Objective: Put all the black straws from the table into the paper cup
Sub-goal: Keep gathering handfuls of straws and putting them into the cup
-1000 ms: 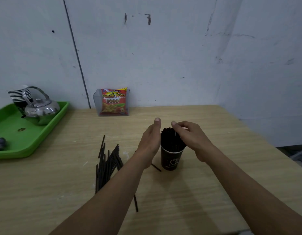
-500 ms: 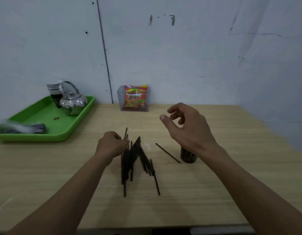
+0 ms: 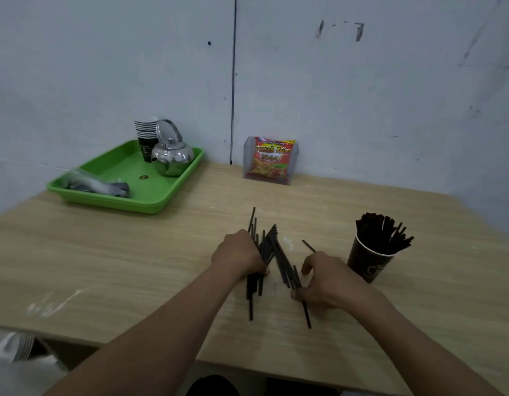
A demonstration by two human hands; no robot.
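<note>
Black straws (image 3: pixel 271 252) lie fanned on the tabletop (image 3: pixel 133 252) near the paper cup (image 3: pixel 369 262), which holds many already; the left hand (image 3: pixel 239 254) curls its grip round one side, the right hand (image 3: pixel 330 277) pinches the other, seemingly to gather them.

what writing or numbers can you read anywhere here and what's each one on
"Kentang Goreng": small line along the top of the snack packet in the clear holder.
"French Fries": big yellow letters on the same packet.
Print below that, perhaps "2000": too blurred to be sure.
Paper cup: pale emblem, too blurred to read.
Stacked cups on the green tray: print too small to read.
</note>
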